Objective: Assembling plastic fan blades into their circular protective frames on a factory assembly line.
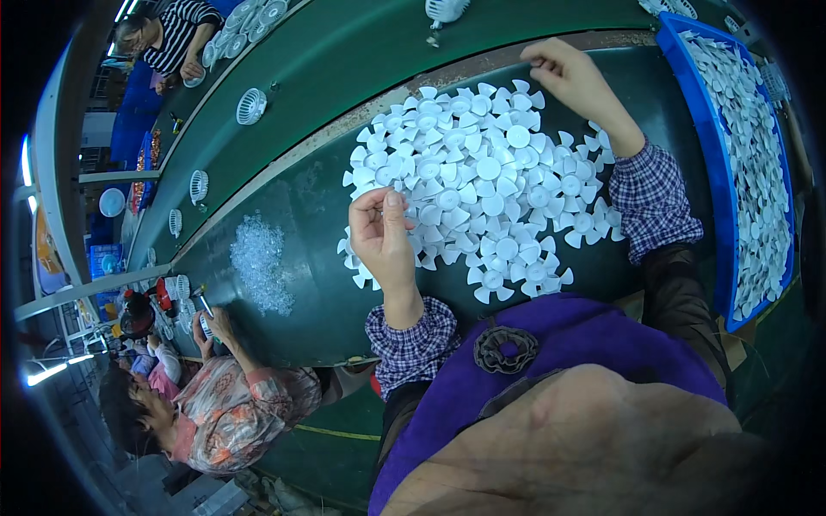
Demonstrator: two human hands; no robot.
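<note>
A wide heap of white plastic fan blades [489, 168] lies on the green work surface in front of me. Over the heap's left edge, my left hand [383, 241] is closed, thumb and fingertips pinched together. Whatever is between them is too small to make out. My right hand [572, 82] is raised beyond the heap's far right side, beside the conveyor's edge strip. Its fingers are curled in toward the thumb, and I cannot see what they hold, if anything. Both forearms wear checked sleeve covers.
A blue tray [723, 198] full of fan blades stands at the right. Small clear plastic pieces [261, 265] are piled at left. White fan housings [251, 107] sit on the green conveyor [344, 77] beyond. Co-workers sit at the lower left [245, 413] and upper left [176, 39].
</note>
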